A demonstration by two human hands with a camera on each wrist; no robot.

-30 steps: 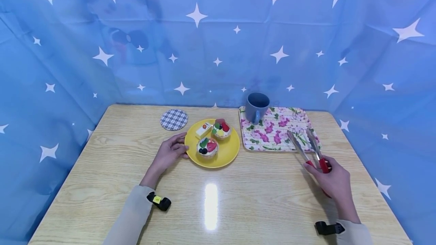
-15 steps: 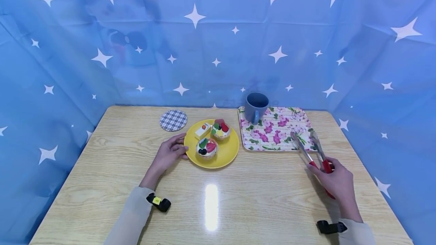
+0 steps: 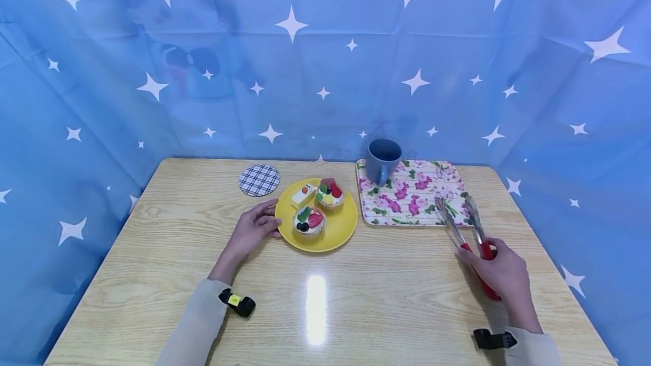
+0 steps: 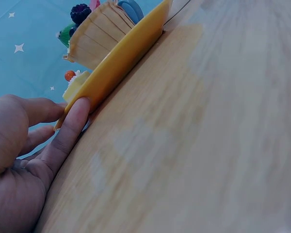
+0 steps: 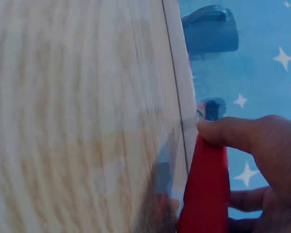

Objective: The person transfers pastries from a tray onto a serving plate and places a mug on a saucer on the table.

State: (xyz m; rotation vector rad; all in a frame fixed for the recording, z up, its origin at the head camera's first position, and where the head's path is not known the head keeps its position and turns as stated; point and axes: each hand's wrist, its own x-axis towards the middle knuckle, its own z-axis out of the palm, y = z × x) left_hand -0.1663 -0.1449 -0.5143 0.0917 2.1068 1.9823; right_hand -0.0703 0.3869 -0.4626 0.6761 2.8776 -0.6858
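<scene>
My left hand [image 3: 254, 227] pinches the left rim of a yellow plate [image 3: 338, 230]; the left wrist view shows a finger and thumb about its edge [image 4: 117, 63]. On the plate sit two fruit tarts, a front one [image 3: 309, 221] and a back one [image 3: 330, 194], and a small slice of cake [image 3: 303, 195]. At the right, my right hand [image 3: 500, 267] holds red-handled metal tongs [image 3: 486, 252] by the handles. The tongs' arms stand apart with nothing between them, their tips over the near right part of a floral tray [image 3: 396, 220]. In the right wrist view, a thumb lies along the red handle [image 5: 206, 187].
A blue-grey mug [image 3: 383, 161] stands on the tray's back left corner. Behind the plate, to its left, lies a round checked coaster [image 3: 259, 180]. The wooden table [image 3: 386, 298] ends at a blue star-patterned curtain [image 3: 325, 61].
My right hand has shifted slightly to the right and toward me with the tongs, mostly in the first half second. The left hand and the plate look unmoved.
</scene>
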